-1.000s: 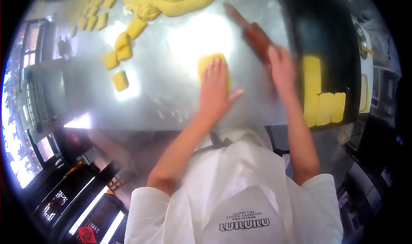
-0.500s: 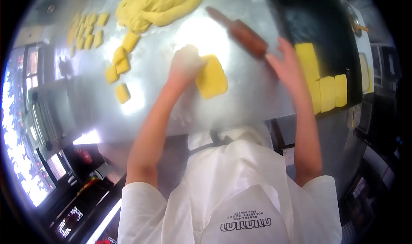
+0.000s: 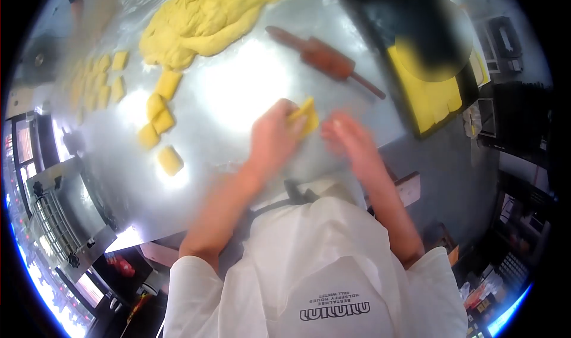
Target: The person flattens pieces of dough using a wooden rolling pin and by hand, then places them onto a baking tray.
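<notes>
My left hand (image 3: pixel 276 132) is closed on a flat piece of yellow dough (image 3: pixel 310 119), lifted and seen partly edge-on. Just right of that piece is my right hand (image 3: pixel 350 137), its fingers smeared by motion, with a small gap between it and the dough. Beyond both hands a brown rolling pin (image 3: pixel 328 59) lies at a slant on the metal table (image 3: pixel 232 141).
A large yellow dough mass (image 3: pixel 205 19) lies at the far side. Small cut dough pieces (image 3: pixel 171 160) are on the left. Flat yellow sheets (image 3: pixel 437 103) rest on a black tray (image 3: pixel 389 58) at right, partly covered by a dark blur.
My left hand has lifted the flat dough piece from the table. My right hand has come from beside the rolling pin toward it. The view has shifted.
</notes>
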`<act>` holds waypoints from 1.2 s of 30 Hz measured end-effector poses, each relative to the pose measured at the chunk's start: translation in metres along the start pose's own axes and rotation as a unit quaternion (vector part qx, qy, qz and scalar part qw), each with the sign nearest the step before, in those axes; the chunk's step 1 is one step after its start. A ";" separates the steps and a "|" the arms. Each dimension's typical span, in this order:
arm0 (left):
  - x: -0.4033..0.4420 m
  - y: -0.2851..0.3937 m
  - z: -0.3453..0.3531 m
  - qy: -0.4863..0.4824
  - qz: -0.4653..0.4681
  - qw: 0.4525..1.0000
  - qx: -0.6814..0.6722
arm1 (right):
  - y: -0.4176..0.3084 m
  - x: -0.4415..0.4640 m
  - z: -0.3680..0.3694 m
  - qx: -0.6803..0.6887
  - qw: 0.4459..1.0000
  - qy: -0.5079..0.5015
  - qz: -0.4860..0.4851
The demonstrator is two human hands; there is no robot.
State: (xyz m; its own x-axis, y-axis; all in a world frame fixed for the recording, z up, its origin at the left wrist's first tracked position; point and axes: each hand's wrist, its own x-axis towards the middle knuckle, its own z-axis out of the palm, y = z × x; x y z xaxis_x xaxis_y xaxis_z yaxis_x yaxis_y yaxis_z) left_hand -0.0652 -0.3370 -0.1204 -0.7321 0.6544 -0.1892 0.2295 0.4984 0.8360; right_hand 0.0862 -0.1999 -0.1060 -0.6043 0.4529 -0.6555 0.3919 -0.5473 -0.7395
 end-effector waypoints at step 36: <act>0.229 0.260 0.375 -0.322 0.059 0.935 -0.138 | -0.139 0.051 -0.426 -0.151 0.934 0.272 -0.178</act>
State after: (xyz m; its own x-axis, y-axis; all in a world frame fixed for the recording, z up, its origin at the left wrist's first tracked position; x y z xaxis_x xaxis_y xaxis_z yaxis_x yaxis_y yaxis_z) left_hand 0.0675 0.1563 -0.1396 -0.1538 0.9462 -0.2847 0.0444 0.2945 0.9546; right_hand 0.2967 0.1989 -0.1023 -0.3235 0.9038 -0.2800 0.4602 -0.1083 -0.8812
